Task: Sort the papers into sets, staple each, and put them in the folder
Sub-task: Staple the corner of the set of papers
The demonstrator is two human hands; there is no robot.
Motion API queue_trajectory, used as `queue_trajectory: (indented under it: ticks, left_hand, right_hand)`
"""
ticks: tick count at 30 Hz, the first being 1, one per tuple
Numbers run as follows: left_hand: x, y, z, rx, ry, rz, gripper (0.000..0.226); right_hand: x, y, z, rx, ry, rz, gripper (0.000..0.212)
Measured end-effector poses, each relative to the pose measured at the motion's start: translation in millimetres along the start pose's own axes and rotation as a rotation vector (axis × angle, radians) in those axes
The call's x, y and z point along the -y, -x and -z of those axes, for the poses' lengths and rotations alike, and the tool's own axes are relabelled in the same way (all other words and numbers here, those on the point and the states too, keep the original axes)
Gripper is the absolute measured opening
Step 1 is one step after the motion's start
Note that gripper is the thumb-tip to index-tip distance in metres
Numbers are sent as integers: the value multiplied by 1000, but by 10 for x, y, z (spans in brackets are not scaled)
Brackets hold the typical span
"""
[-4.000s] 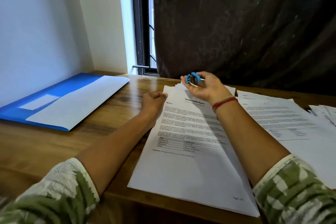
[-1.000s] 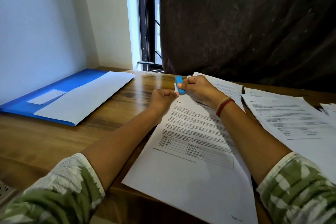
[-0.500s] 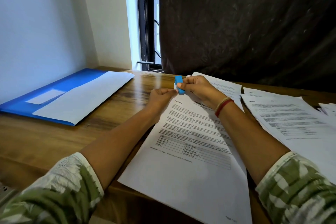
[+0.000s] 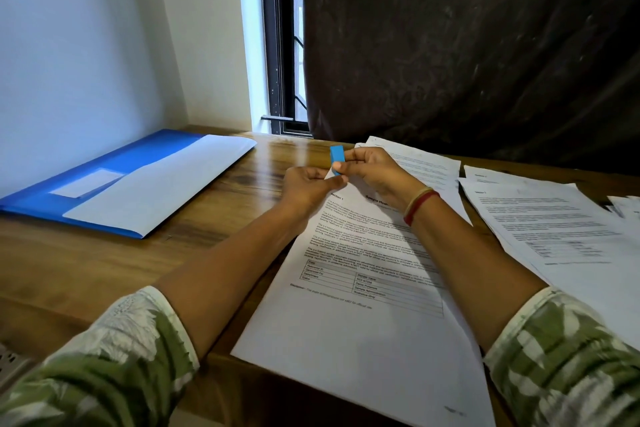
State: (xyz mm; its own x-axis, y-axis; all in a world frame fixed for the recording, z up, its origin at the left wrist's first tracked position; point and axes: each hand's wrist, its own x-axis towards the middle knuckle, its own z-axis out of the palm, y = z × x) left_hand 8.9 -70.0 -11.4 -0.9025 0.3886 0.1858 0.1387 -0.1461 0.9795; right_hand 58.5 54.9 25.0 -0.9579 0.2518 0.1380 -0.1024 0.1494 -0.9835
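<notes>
Lately your right hand (image 4: 377, 170) has carried the blue stapler (image 4: 337, 158) onto the far corner of the paper set (image 4: 363, 288), right of the folder (image 4: 104, 167), fingers curled round it, while your left hand (image 4: 308, 186) seemingly pinches that corner; squeeze squarely, sheets aligned.

The right hand (image 4: 374, 170) covers the lower part of the small blue plastic piece (image 4: 337, 153), so its kind cannot be told. The left hand (image 4: 308, 186) hides part of the top corner of the white printed paper set (image 4: 363, 340), whose body text is too small to read. The loose white printed sheets (image 4: 554, 218) run off the right edge.
</notes>
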Motion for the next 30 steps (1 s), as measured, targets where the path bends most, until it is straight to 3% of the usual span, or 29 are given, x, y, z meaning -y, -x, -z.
queue_trajectory:
  ticks: [5,8,11,18,25,30]
  left_hand:
    - [-63,39,63,110,20,97,14]
    - [-57,11,62,134,-27,127,33]
    - [-43,9,61,102,0,153,29]
    - [-122,17,103,134,-60,266,17]
    - [-159,-9,126,130,-45,342,24]
    - [-172,13,120,156,-80,341,24]
  right_hand:
    - [-39,-17,-29,-95,-117,-46,10]
    - [-40,-56,9,-226,-309,-118,24]
    - [-19,-89,71,-273,-435,-150,35]
    - [54,-105,169,-309,-565,-150,39]
    - [21,-104,271,-348,-620,-163,42]
    - [74,-76,228,-280,-603,-137,36]
